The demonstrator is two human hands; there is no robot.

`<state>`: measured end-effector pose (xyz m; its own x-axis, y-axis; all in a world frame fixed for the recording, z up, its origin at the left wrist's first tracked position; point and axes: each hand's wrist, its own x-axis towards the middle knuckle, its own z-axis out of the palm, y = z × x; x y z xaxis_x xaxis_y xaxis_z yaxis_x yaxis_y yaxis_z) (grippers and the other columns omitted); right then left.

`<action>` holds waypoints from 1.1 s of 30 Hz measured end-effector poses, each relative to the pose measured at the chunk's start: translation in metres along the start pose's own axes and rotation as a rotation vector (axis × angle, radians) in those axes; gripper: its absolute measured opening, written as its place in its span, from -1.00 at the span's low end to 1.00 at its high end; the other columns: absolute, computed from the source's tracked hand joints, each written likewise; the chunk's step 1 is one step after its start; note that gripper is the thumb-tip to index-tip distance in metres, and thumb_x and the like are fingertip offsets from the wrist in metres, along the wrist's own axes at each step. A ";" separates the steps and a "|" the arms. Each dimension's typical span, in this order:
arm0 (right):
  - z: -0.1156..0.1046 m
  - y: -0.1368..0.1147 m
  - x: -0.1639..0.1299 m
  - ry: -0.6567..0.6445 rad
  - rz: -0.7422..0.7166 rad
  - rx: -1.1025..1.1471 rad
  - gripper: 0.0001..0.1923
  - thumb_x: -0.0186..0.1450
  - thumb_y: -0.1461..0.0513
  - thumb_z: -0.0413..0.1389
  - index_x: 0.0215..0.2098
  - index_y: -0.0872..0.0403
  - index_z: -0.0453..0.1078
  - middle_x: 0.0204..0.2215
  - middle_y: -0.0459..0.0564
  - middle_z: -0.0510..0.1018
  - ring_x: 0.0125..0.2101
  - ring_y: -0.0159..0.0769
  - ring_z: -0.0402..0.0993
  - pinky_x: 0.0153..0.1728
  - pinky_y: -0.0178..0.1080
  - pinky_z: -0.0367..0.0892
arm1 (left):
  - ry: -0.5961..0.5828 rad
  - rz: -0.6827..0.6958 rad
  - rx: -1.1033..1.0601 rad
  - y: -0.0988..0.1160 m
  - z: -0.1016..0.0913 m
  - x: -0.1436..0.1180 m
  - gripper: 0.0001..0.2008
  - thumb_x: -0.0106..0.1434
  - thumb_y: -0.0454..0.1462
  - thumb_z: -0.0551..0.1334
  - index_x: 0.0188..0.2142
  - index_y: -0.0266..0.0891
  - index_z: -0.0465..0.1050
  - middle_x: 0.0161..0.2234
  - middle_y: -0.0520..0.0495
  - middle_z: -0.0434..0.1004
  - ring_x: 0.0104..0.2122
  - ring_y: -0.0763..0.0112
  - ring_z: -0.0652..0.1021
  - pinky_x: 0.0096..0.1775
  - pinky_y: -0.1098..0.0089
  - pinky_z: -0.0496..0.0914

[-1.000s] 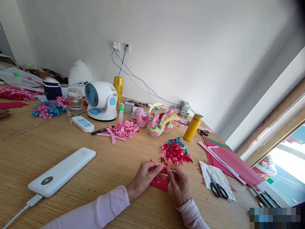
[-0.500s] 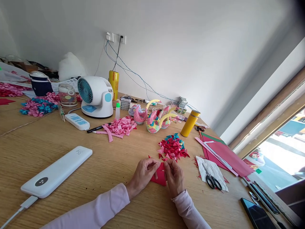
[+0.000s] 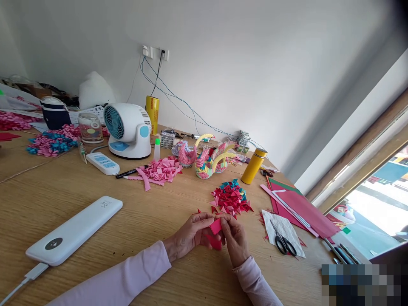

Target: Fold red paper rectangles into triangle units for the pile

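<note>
At the near table edge, left hand (image 3: 191, 236) and right hand (image 3: 235, 240) both pinch a red paper piece (image 3: 216, 226), fingertips together for creasing, finished triangles (image 3: 231, 198) heaped just beyond.

Matt red paper piece (image 3: 216, 226) on a smooth, wood-grained table (image 3: 143, 221); glossy white plastic power bank (image 3: 75, 230) nearby.

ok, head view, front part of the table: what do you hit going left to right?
White power bank → left hand → red paper piece pinched by both hands → right hand → black-handled scissors on white paper.
</note>
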<state>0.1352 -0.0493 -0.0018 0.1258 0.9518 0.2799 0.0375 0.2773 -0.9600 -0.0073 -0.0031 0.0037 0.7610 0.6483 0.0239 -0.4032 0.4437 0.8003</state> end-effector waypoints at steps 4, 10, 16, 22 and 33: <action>0.001 0.000 -0.001 -0.001 0.047 0.052 -0.60 0.22 -0.04 0.08 -0.23 0.12 0.41 -0.69 -0.17 0.34 -0.71 -0.47 0.18 -0.72 -0.43 0.09 | -0.055 -0.041 -0.054 0.001 -0.003 0.000 -0.76 0.19 -0.20 0.22 -0.18 -0.30 0.40 -0.41 -0.12 0.53 -0.38 0.32 0.58 -0.54 0.52 0.42; 0.002 0.007 -0.001 -0.009 0.075 0.145 -0.64 0.23 0.00 0.10 -0.21 0.12 0.39 -0.70 -0.20 0.32 -0.72 -0.50 0.17 -0.72 -0.44 0.07 | -0.087 -0.048 -0.061 0.001 -0.004 0.000 -0.78 0.20 -0.27 0.18 -0.17 -0.31 0.38 -0.42 -0.14 0.55 -0.43 0.33 0.58 -0.54 0.52 0.42; 0.005 0.008 0.000 0.006 0.078 0.209 -0.64 0.21 0.02 0.14 -0.13 0.05 0.29 -0.59 -0.19 0.39 -0.71 -0.51 0.20 -0.71 -0.44 0.10 | -0.078 0.000 0.034 0.000 -0.001 -0.001 -0.74 0.17 -0.28 0.22 -0.14 -0.29 0.35 -0.43 -0.10 0.53 -0.44 0.36 0.57 -0.55 0.52 0.43; -0.001 0.002 -0.002 0.073 0.050 -0.006 -0.55 0.28 -0.07 -0.04 -0.19 0.14 0.37 -0.72 -0.21 0.28 -0.74 -0.50 0.14 -0.73 -0.44 0.07 | 0.164 0.089 0.212 -0.002 0.004 -0.001 -0.72 0.11 -0.13 0.30 -0.33 -0.29 0.35 -0.59 0.08 0.39 -0.65 0.57 0.41 -0.65 0.60 0.32; -0.015 -0.014 -0.011 0.116 -0.491 -0.545 -0.85 0.27 0.35 0.04 -0.28 0.04 0.42 -0.26 0.02 0.53 -0.27 -0.28 0.47 -0.35 -0.30 0.38 | 0.349 0.103 0.342 -0.002 0.007 0.000 -0.63 0.11 0.00 0.21 -0.47 -0.29 0.28 -0.68 0.12 0.32 -0.81 0.65 0.25 -0.79 0.63 0.04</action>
<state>0.1477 -0.0658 0.0084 0.0706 0.7070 0.7037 0.5991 0.5340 -0.5966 -0.0030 -0.0084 0.0068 0.4871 0.8723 -0.0423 -0.2330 0.1765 0.9563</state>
